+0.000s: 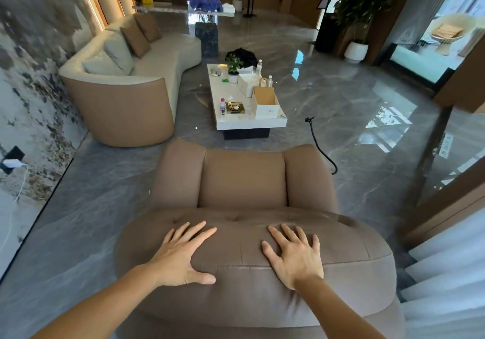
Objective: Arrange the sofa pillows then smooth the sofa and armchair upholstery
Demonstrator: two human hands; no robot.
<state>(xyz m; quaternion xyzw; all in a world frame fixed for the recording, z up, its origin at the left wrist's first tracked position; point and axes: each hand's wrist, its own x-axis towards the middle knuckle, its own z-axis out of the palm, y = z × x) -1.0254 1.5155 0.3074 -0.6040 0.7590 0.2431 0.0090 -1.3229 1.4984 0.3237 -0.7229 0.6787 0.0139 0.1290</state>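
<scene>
I stand behind a brown leather armchair [244, 178] and look over its tufted backrest top. My left hand [181, 254] lies flat on the left part of the backrest, fingers spread, thumb hooked over the near edge. My right hand [294, 254] lies flat on the right part, fingers apart. Neither hand holds anything. Beyond, at the upper left, a curved cream and tan sofa [118, 102] stands along the wall, with two pale pillows [118, 52] and two brown pillows [140, 34] leaning against its back.
A white coffee table [249, 123] with bottles, a potted plant, boxes and a paper bag stands ahead of the armchair. A black flexible stand [319, 144] rises from the glossy marble floor to the right. Wall at left, white curtain at lower right.
</scene>
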